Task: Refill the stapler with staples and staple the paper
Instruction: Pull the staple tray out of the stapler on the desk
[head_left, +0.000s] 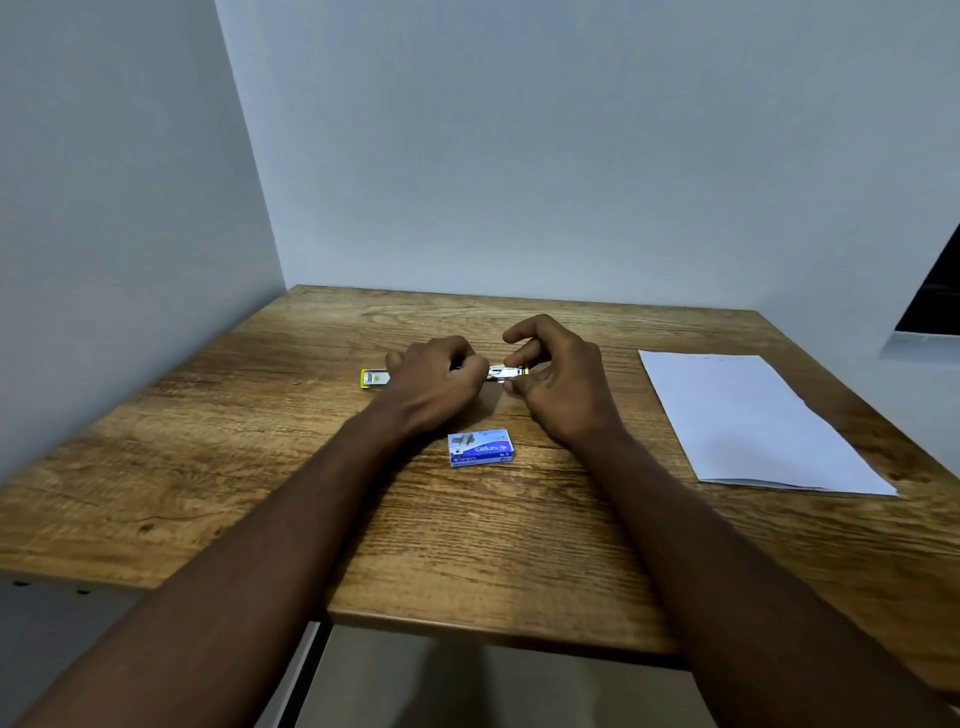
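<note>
Wooden table (260, 467) | left hand (434, 382) closed around stapler (506, 373) | right hand (558, 384) pinching its metal end

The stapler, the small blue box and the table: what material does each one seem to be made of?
Stapler: the exposed middle looks like shiny bare metal, silvery with highlights; the ends look like yellow-green plastic, though that is less certain.
Small blue box: most likely thin printed cardboard, matte, with sharp folded edges.
Table: wood-grain top with knots; whether solid wood or a laminate print cannot be told.
</note>
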